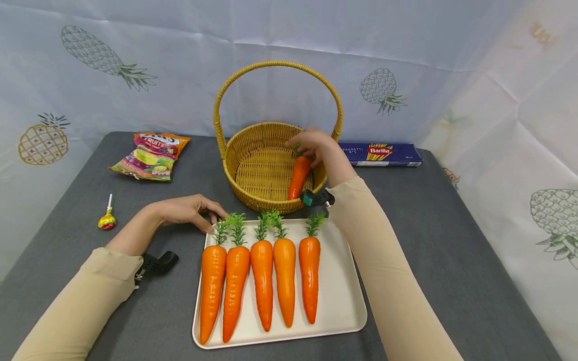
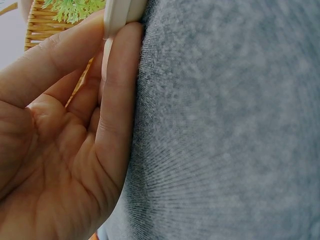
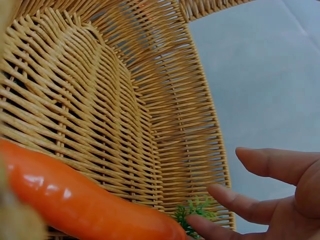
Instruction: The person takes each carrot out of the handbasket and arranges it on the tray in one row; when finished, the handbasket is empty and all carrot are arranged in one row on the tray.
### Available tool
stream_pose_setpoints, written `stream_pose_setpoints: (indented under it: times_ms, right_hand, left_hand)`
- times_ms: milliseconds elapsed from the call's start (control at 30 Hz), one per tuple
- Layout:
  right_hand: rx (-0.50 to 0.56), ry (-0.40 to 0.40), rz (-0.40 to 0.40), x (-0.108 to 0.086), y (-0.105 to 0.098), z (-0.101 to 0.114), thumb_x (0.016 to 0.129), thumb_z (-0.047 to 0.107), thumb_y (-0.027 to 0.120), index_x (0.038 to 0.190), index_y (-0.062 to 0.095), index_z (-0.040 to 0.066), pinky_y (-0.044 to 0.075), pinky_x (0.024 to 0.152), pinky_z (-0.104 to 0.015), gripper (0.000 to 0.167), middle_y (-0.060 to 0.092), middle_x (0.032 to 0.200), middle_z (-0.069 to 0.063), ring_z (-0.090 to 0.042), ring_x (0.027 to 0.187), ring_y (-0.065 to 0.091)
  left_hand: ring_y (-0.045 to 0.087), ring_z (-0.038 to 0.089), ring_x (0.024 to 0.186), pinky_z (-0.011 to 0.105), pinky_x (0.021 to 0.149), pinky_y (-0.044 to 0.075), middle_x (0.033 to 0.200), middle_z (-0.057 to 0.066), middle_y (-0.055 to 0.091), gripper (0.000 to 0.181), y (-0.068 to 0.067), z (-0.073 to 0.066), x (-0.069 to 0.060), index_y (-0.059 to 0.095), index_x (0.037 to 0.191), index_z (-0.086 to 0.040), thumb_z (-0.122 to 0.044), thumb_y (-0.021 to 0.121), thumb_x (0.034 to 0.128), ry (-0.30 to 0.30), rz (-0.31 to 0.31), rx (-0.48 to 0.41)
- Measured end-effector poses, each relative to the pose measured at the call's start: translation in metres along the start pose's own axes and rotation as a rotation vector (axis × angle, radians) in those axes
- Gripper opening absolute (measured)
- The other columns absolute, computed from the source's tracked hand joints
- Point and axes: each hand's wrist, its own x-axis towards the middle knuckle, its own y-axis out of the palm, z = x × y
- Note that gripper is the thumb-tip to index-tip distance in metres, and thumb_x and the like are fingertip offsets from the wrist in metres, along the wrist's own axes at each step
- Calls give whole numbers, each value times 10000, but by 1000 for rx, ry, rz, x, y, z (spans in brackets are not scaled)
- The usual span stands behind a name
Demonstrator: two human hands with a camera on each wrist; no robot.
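Observation:
At the far left corner of a cream tray (image 1: 338, 286), my left hand (image 1: 187, 209) pinches the rim. The left wrist view shows the tray's edge (image 2: 118, 19) between thumb and finger. Several orange toy carrots (image 1: 261, 281) with green tops lie side by side on the tray. Behind it stands a wicker basket (image 1: 259, 173) with a tall handle, and one orange carrot (image 1: 299, 178) lies inside at its right. My right hand (image 1: 318, 145) is over the basket's right side, fingers spread near the carrot's leafy top (image 3: 195, 212), not gripping it.
A fruit candy bag (image 1: 151, 156) lies at the back left, with a lollipop (image 1: 107, 219) nearer the front. To the right of the basket is a blue spaghetti box (image 1: 384, 154). A pineapple-print curtain (image 1: 180, 60) hangs behind the grey table (image 1: 433, 250).

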Motion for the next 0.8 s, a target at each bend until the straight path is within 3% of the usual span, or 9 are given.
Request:
stream_pose_setpoints:
  times_ms: [567, 800]
  right_hand:
    - [-167, -5, 37, 0, 2, 4, 926, 310, 660, 1515, 338, 167, 449, 1068, -537, 687, 417, 1550, -109, -357, 1399, 419]
    - [-340, 18, 34, -2, -2, 13, 940, 314, 633, 1543, 285, 118, 477, 1046, -516, 724, 398, 1524, -207, -416, 1308, 507]
  left_hand:
    - [585, 111, 905, 279, 753, 518, 1047, 47, 630, 521, 0, 0, 0, 571, 1360, 13, -117, 710, 875, -1, 4, 9]
    - [583, 113, 901, 280, 751, 518, 1037, 47, 628, 521, 0, 0, 0, 574, 1358, 9, -124, 715, 874, -6, 4, 1]
